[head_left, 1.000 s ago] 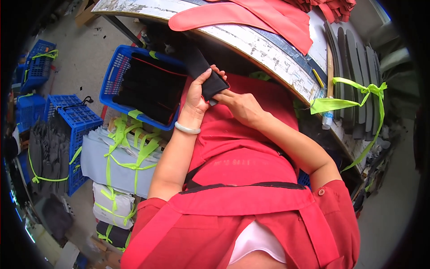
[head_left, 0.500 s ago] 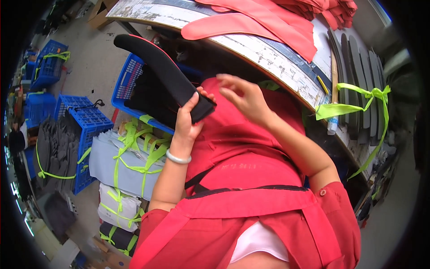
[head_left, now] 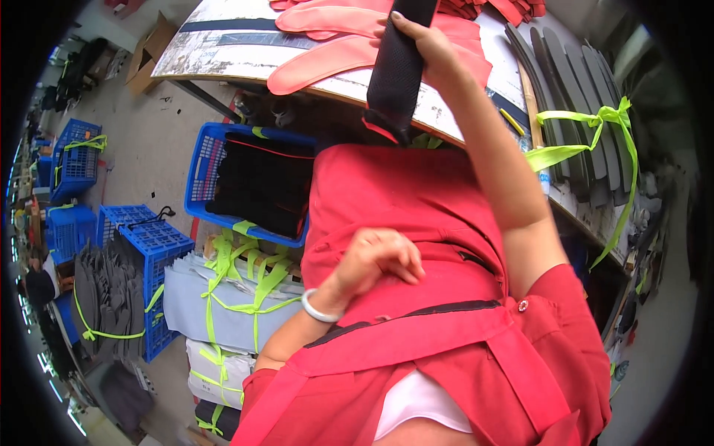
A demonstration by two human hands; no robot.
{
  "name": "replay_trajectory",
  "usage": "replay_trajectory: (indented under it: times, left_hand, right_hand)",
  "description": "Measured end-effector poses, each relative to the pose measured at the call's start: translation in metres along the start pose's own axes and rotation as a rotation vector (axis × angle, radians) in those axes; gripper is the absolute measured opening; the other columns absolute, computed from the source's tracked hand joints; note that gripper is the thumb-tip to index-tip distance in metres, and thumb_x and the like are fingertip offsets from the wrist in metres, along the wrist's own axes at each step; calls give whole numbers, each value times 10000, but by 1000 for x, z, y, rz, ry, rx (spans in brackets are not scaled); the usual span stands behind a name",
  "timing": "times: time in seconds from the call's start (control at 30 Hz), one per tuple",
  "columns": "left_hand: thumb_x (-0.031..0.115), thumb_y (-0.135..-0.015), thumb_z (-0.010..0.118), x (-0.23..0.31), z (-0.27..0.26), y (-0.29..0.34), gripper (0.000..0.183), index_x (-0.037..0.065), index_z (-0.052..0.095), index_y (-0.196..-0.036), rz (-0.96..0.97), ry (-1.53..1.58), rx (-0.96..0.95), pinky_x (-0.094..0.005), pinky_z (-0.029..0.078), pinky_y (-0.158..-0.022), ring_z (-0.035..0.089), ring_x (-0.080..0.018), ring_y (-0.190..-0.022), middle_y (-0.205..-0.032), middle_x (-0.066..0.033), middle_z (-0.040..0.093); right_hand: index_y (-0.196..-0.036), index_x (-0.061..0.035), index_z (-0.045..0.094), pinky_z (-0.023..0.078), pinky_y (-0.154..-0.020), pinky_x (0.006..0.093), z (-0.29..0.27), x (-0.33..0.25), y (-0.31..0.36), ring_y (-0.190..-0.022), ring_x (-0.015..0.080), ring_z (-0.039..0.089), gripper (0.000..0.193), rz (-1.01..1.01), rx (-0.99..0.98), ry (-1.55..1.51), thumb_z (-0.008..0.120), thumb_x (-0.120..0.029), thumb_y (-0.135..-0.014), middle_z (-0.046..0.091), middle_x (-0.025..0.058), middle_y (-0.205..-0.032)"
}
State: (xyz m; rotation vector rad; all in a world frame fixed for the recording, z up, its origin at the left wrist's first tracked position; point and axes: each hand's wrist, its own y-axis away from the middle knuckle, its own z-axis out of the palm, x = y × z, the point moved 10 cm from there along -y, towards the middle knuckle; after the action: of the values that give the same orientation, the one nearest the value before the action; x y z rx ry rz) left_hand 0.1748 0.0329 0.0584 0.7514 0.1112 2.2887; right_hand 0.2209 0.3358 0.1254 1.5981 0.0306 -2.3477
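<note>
My right hand (head_left: 433,52) grips a long black piece of ribbed textile (head_left: 394,89) over the table's near edge. The piece hangs steeply, with red edging at its lower end; its upper end runs out of view. My left hand (head_left: 374,256) is over my red apron (head_left: 401,186), its fingers loosely curled and nothing visible in them. Flat coral-red cut pieces (head_left: 320,68) lie on the worn white table (head_left: 186,59) beside the held piece. Black pieces with red edges (head_left: 260,178) are stacked in a blue crate (head_left: 199,167) left of my lap.
Curved grey strips (head_left: 576,97), tied with a lime-green band, stand along the table's right side. A yellow pen-like stick (head_left: 513,121) lies nearby. On the left are tied light-grey sheets (head_left: 193,301), dark grey bundled pieces (head_left: 110,290), blue baskets (head_left: 78,156) and a cardboard box (head_left: 151,52).
The black piece has passed from my left hand to my right and moved up toward the table. My left hand has dropped back over my apron. The view has shifted slightly.
</note>
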Motion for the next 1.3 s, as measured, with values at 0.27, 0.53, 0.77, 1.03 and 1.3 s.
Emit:
replay_trajectory:
  times: [0.27,0.53,0.77,1.03,1.3]
  left_hand:
    - [335,-1010,515,66,-59,-39,421,-28,651,-846,276,-617,345,-268,499,-645,640,-127,-754,-758,-90,677]
    - [202,-968,598,79,-71,-11,220,-8,636,-1020,376,-438,333,-266,499,-762,612,-121,-798,-885,-47,649]
    - [103,-913,672,111,-105,2,184,2,649,-1065,495,-26,460,-279,528,-848,658,-140,-915,-1027,-67,686]
    - [202,-940,647,83,-130,0,239,0,646,-1068,508,73,614,-318,551,-807,669,-172,-906,-1013,-87,682]
    - [201,-921,675,82,-130,0,201,38,646,-1035,567,80,624,-311,529,-815,647,-148,-910,-994,-55,675]
  right_hand:
    - [-1095,7,613,563,-712,325,64,55,56,-769,208,695,302,225,-226,244,623,-254,-944,700,134,-895]
    - [-1090,26,642,565,-712,316,50,61,53,-782,193,692,376,342,-290,298,616,-316,-936,713,112,-907]
    - [-1396,-43,463,461,-929,270,81,75,104,-1066,130,557,555,-32,-534,526,671,-204,-908,593,72,-1121]
    - [-1195,-46,600,537,-645,244,54,114,150,-759,78,627,367,29,-314,606,568,51,-842,665,50,-938]
    - [-920,-37,632,443,-477,248,60,197,187,-509,127,552,88,605,-363,2,660,-72,-846,575,32,-640]
